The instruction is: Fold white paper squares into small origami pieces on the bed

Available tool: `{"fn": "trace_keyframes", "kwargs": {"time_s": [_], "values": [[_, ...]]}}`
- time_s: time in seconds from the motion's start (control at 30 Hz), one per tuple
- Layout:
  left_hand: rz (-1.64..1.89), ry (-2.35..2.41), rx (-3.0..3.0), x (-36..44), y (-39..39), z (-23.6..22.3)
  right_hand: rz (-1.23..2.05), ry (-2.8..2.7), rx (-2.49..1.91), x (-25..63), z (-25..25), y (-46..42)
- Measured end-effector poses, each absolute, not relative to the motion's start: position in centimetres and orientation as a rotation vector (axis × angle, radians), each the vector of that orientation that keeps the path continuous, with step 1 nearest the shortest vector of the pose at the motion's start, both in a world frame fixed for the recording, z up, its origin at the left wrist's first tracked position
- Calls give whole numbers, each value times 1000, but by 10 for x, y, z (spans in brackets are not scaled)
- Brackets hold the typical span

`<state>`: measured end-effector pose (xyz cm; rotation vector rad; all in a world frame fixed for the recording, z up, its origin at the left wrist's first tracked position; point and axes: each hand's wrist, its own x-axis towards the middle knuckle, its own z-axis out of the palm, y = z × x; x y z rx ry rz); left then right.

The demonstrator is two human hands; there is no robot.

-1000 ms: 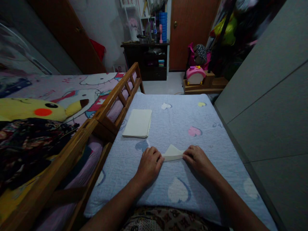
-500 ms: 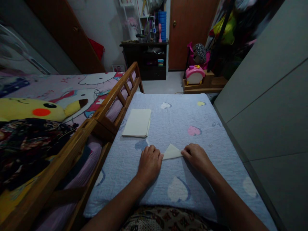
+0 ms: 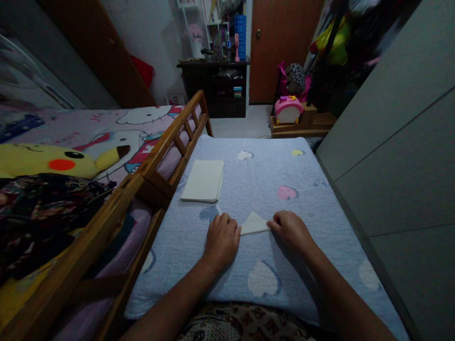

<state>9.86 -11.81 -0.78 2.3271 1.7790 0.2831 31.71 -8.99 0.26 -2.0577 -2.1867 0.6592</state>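
A small white sheet of paper [image 3: 254,224], folded into a triangle, lies on the blue bedspread [image 3: 245,180] with its peak pointing away from me. My left hand [image 3: 223,239] is closed, pinching the paper's left corner between thumb and fingers. At the right corner, my right hand [image 3: 288,229] pinches the paper with thumb and index finger, the other fingers curled in. Beyond my left hand rests a stack of white paper [image 3: 202,181], apart from both hands.
Along the left runs a wooden bed rail [image 3: 142,175], with a yellow plush toy [image 3: 46,161] on the bed behind it. A pale cabinet [image 3: 394,123] stands on the right. Past the far edge are a dark shelf unit [image 3: 195,85] and a pink toy case [image 3: 288,111].
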Motion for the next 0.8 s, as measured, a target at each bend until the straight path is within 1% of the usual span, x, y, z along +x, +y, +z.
{"fn": "trace_keyframes", "kwargs": {"time_s": [0.8], "values": [[370, 1841, 2335, 99, -124, -12, 537, -2193, -2068, 316, -3, -95]]}}
